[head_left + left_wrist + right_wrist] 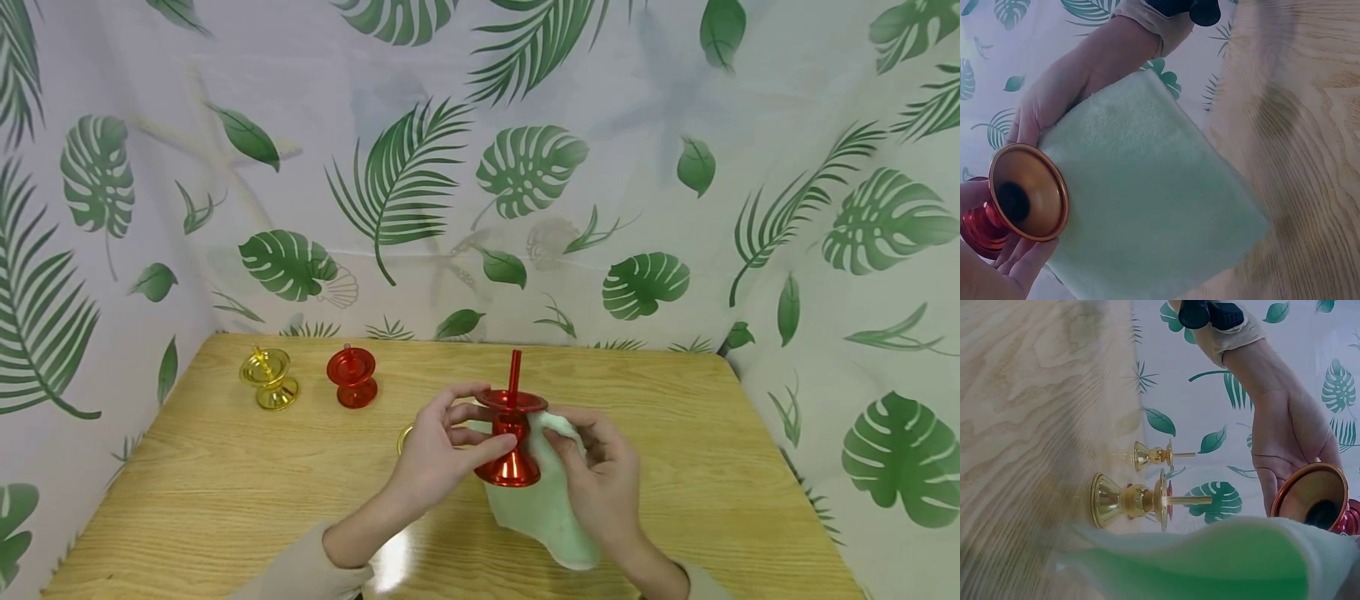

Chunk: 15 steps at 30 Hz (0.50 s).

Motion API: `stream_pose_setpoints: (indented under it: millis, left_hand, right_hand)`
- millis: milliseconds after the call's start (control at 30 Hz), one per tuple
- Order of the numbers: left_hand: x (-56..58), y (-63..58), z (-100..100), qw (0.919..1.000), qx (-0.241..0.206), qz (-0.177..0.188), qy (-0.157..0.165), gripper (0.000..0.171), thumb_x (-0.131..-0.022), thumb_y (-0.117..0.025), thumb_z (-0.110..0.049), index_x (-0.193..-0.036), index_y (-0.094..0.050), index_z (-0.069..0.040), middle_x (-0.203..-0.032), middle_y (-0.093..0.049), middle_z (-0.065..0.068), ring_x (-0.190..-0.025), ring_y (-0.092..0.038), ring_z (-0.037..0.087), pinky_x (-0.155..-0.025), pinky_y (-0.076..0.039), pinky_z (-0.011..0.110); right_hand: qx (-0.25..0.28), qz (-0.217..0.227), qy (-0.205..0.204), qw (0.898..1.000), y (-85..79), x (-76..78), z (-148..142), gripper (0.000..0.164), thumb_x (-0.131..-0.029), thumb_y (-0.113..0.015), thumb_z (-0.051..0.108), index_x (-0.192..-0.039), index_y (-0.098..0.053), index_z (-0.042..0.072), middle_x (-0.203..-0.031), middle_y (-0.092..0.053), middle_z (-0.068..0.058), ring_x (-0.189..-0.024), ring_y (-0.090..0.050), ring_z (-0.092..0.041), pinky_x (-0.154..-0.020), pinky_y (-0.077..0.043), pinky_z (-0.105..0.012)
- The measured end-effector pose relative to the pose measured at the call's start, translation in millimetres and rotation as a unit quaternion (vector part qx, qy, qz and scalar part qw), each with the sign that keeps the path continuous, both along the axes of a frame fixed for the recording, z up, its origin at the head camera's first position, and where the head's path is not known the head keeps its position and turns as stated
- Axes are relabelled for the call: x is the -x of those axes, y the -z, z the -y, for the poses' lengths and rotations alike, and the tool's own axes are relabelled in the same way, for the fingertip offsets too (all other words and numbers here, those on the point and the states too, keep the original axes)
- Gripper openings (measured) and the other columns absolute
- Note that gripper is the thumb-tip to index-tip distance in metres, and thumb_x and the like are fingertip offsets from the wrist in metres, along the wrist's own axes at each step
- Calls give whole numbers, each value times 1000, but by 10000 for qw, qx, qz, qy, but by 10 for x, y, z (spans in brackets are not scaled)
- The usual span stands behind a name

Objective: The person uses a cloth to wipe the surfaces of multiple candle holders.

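Note:
My left hand [435, 454] grips a shiny red candle holder [510, 472] by its stem, with the spike pointing up. It is held above the wooden table. The left wrist view shows the hollow, copper-coloured underside of its base [1052, 194], with a dark hole inside. My right hand [606, 483] pinches a pale green cloth [551, 512] at the right side of the candle holder, just below its dish. The cloth hangs down behind the base. In the right wrist view the cloth [1210, 562] covers part of the candle holder.
At the back left of the wooden table [225, 483] stand a gold candle holder [276, 392] and a smaller red one [356, 392]. Another gold candle holder [1132, 501] is mostly hidden behind my left hand in the head view. A leaf-patterned cloth backdrop [450, 292] surrounds the table.

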<state>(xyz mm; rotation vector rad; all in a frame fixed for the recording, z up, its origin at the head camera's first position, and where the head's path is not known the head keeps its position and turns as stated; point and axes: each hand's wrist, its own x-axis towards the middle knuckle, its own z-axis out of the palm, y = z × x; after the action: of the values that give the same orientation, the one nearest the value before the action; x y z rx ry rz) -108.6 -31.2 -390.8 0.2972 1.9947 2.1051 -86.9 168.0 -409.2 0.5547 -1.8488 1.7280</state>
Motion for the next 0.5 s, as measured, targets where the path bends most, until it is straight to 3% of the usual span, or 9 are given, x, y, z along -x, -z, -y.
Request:
stream_pose_setpoints:
  millis: [267, 500]
  left_hand:
    - [47, 30, 20, 9996, -15, 79, -258, 65, -90, -83, -10, -147, -51, -9, -127, -73, 20, -96, -77, 21, -85, -65, 35]
    - [71, 48, 33, 9989, -97, 104, -442, 65, -90, -82, -8, -147, -51, -9, -128, -73, 21, -95, -77, 21, -88, -64, 36]
  right_hand:
    - [-250, -388, -68, 9989, -107, -43, -40, 26, -86, -60, -29, -107, -67, -16, -115, -78, 12, -107, -74, -2, -91, -59, -16]
    - [185, -972, -592, 9933, -254, -137, -74, 20, -88, -63, -25, -107, -66, -18, -119, -79, -4, -113, -76, -12, -95, -60, -19]
